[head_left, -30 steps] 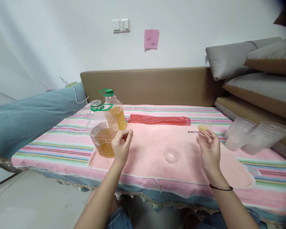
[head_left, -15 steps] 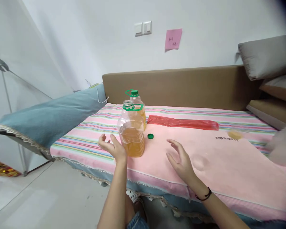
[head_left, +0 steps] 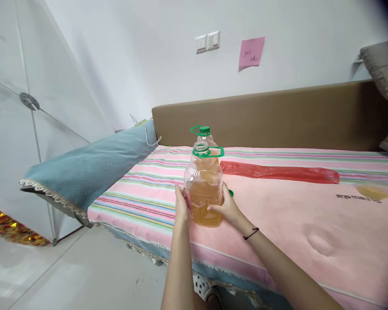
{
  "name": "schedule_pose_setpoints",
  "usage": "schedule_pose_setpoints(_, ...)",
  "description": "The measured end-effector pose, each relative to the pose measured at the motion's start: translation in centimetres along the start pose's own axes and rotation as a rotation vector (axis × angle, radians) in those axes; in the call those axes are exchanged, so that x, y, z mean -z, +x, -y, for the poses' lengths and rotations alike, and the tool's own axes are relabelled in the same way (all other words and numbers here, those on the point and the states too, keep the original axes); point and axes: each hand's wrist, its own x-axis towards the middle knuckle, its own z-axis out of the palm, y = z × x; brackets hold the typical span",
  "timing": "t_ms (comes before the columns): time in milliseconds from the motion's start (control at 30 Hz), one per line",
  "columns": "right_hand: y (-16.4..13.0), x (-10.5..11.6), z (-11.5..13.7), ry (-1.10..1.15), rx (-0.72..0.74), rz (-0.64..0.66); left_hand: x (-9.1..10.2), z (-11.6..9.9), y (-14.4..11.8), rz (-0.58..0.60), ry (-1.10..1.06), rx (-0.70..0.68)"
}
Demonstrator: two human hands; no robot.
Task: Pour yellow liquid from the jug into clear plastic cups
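A large clear plastic jug (head_left: 204, 193) of amber liquid stands upright on the pink cloth. Its mouth is uncapped, and a green ring handle sticks out to the right of the neck. My left hand (head_left: 181, 207) is pressed to its left side. On the other side, my right hand (head_left: 226, 207) grips the jug with the thumb across its front. Directly behind stands a second jug (head_left: 204, 137), mostly hidden, with a green cap on. A loose green cap (head_left: 231, 193) shows partly behind my right hand.
A red plastic bag (head_left: 278, 171) lies folded along the back of the striped cloth (head_left: 132, 189). At right are a clear rounded object (head_left: 321, 240) and a blurred yellowish one (head_left: 373, 192). A brown backrest (head_left: 261, 116) and a blue padded armrest (head_left: 93, 159) border the seat.
Both hands, apart and open before, have closed in on the sides of the front jug. The view has shifted, so things sit further right in it, apart from the left wall side.
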Motion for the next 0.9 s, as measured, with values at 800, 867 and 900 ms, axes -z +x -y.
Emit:
schedule_pose_setpoints(800,-6.9,5.6,8.5,-0.104,0.126,-0.353,-4.4,-1.3,-6.2,0.786,0.071,-0.124)
schedule_pose_setpoints(867,-9.4,7.5,9.9,-0.132,0.074,-0.417,-5.9,-0.7,-7.4,0.916,0.094,-0.055)
schedule_pose_setpoints(900,-10.8,8.5,10.6,-0.147,0.037,-0.453,-6.8,-0.2,-8.1,0.963,0.103,-0.013)
